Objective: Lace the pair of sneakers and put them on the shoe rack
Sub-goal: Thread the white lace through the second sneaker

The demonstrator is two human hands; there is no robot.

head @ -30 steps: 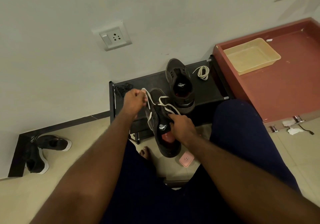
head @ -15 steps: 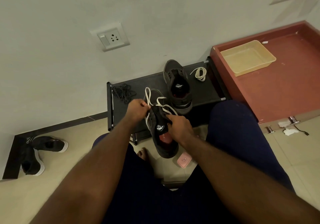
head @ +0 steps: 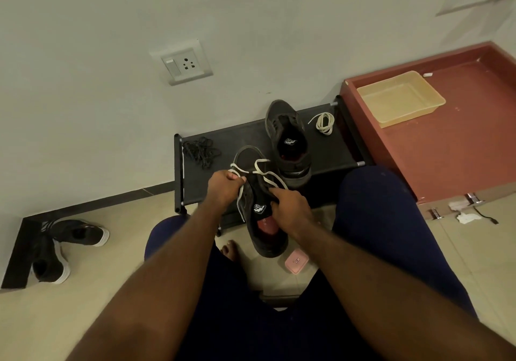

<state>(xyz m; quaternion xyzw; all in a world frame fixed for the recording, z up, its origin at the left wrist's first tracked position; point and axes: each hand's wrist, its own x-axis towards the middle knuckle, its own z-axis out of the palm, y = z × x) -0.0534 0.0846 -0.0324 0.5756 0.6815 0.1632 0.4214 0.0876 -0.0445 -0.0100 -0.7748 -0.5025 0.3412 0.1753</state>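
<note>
A dark sneaker (head: pixel 264 229) hangs between my knees in front of the black shoe rack (head: pixel 243 137), partly threaded with a white lace (head: pixel 265 175). My left hand (head: pixel 224 186) pinches one end of that lace at the shoe's left side. My right hand (head: pixel 291 211) grips the sneaker's tongue and right edge. The second dark sneaker (head: pixel 287 140) stands unlaced on the rack's top shelf. A coiled white lace (head: pixel 324 122) lies to its right, and a bundle of black laces (head: pixel 201 150) lies at the shelf's left end.
A red-brown cabinet top (head: pixel 460 143) with a yellow tray (head: pixel 400 101) adjoins the rack on the right. Two black shoes (head: pixel 62 246) lie on the floor at left. A pink box (head: pixel 296 261) sits on the floor under the sneaker. A wall socket (head: pixel 183 63) is above the rack.
My left hand has drawn the lace down and in towards the shoe. The sneaker and my right hand have sunk slightly.
</note>
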